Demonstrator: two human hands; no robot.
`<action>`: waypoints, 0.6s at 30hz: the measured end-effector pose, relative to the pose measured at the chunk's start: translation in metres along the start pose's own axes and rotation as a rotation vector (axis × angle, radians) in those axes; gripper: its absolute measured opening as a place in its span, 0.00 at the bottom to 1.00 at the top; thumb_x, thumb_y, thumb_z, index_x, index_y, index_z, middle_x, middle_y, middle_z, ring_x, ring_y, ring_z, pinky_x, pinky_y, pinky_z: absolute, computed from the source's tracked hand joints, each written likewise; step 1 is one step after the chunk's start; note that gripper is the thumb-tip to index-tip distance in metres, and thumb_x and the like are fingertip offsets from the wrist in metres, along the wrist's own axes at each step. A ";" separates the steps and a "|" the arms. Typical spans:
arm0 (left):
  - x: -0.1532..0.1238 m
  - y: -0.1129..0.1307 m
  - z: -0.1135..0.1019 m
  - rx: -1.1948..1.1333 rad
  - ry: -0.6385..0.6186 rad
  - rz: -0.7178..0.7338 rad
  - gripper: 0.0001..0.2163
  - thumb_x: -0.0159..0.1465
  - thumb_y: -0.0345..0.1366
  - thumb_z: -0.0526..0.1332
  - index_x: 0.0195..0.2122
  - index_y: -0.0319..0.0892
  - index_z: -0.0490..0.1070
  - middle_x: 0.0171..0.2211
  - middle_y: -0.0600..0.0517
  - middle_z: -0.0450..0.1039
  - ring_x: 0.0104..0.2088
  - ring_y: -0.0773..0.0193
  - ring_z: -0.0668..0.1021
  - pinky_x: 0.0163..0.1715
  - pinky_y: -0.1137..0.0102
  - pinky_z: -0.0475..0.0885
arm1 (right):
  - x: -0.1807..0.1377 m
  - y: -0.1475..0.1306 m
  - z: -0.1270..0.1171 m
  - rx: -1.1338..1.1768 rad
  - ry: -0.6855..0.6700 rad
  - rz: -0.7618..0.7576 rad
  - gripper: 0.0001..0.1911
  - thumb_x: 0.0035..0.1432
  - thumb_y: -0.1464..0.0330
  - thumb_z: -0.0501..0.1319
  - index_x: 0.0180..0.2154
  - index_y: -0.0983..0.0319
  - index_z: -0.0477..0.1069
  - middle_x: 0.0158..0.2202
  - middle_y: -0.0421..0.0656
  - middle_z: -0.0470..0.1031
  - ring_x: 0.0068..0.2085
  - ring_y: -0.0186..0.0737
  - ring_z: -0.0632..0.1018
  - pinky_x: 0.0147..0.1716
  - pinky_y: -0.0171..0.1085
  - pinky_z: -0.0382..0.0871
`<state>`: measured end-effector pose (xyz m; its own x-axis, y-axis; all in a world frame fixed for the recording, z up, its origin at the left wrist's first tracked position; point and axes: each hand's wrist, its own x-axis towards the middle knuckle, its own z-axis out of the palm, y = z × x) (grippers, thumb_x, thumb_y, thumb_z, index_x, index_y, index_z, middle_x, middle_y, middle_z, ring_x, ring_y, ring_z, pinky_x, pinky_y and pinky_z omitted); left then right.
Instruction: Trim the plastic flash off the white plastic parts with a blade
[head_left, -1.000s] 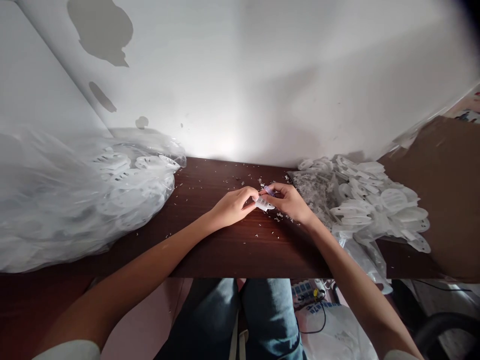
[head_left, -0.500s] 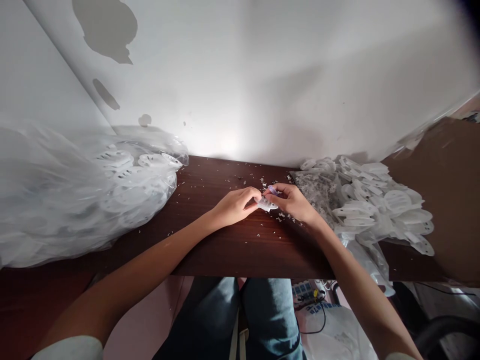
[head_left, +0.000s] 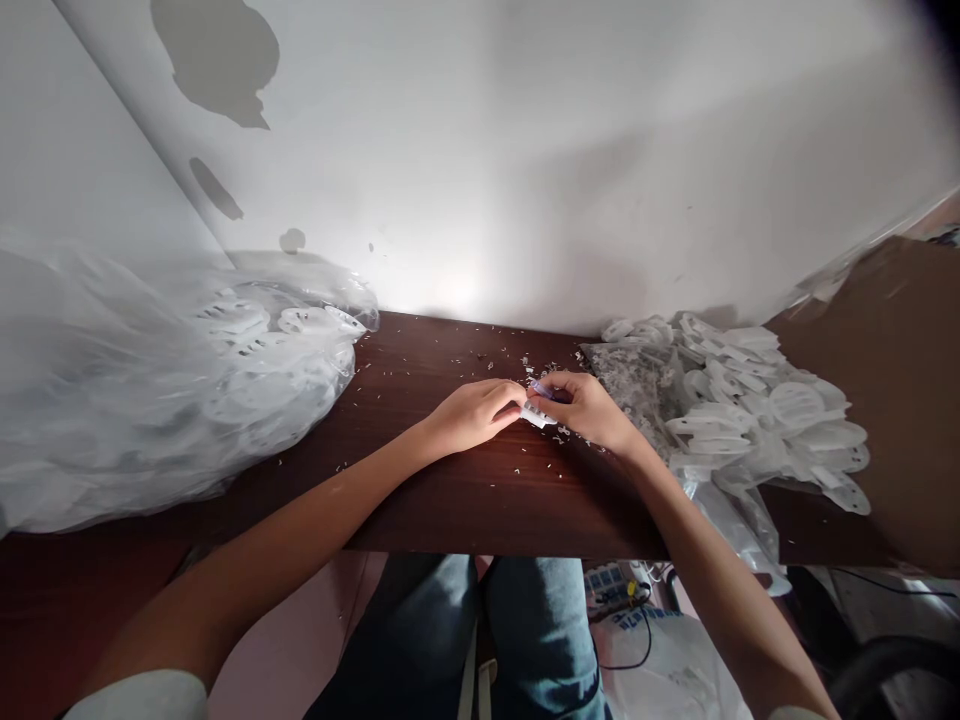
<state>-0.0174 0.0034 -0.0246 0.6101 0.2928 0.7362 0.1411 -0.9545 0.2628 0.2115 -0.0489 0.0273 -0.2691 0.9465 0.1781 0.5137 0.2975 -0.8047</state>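
Both my hands meet over the middle of a dark wooden table [head_left: 450,500]. My left hand [head_left: 476,412] is closed, pinching a small white plastic piece [head_left: 537,417] at its left side. My right hand [head_left: 586,405] is closed too, holding a small purple tool [head_left: 541,390] against the top of that piece. The piece is mostly hidden between my fingers. Tiny white plastic shavings [head_left: 559,432] lie scattered on the wood around my hands.
A big clear bag of white plastic pieces [head_left: 172,390] fills the table's left side. A loose pile of similar white pieces [head_left: 757,400] lies on the right, beside a brown cardboard sheet [head_left: 892,380]. A white wall stands right behind. My knees and a cable show below the table edge.
My hands have drawn closer together around the white piece, which has tipped and is now more covered by my fingers. The view has shifted slightly.
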 end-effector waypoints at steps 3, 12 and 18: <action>0.002 0.002 -0.002 0.020 -0.020 0.050 0.07 0.71 0.29 0.62 0.47 0.45 0.69 0.45 0.47 0.81 0.47 0.59 0.84 0.47 0.63 0.81 | 0.000 0.002 0.000 0.014 -0.014 0.002 0.12 0.62 0.59 0.67 0.37 0.62 0.79 0.33 0.40 0.77 0.34 0.37 0.72 0.33 0.35 0.62; 0.003 0.004 -0.003 0.028 0.013 0.045 0.07 0.70 0.28 0.63 0.47 0.45 0.70 0.44 0.47 0.82 0.46 0.59 0.85 0.46 0.64 0.81 | 0.000 0.000 -0.001 0.244 -0.002 0.164 0.17 0.61 0.53 0.68 0.38 0.61 0.76 0.29 0.37 0.70 0.27 0.33 0.65 0.26 0.34 0.57; 0.002 0.003 -0.002 -0.002 0.036 0.030 0.08 0.69 0.28 0.64 0.47 0.45 0.70 0.44 0.47 0.83 0.46 0.60 0.86 0.45 0.66 0.82 | 0.000 0.000 0.003 0.372 -0.038 0.220 0.19 0.60 0.52 0.69 0.32 0.61 0.72 0.23 0.34 0.62 0.23 0.30 0.60 0.22 0.34 0.50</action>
<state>-0.0178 0.0016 -0.0214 0.5855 0.2662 0.7657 0.1219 -0.9627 0.2415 0.2095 -0.0488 0.0255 -0.2193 0.9750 -0.0363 0.2353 0.0168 -0.9718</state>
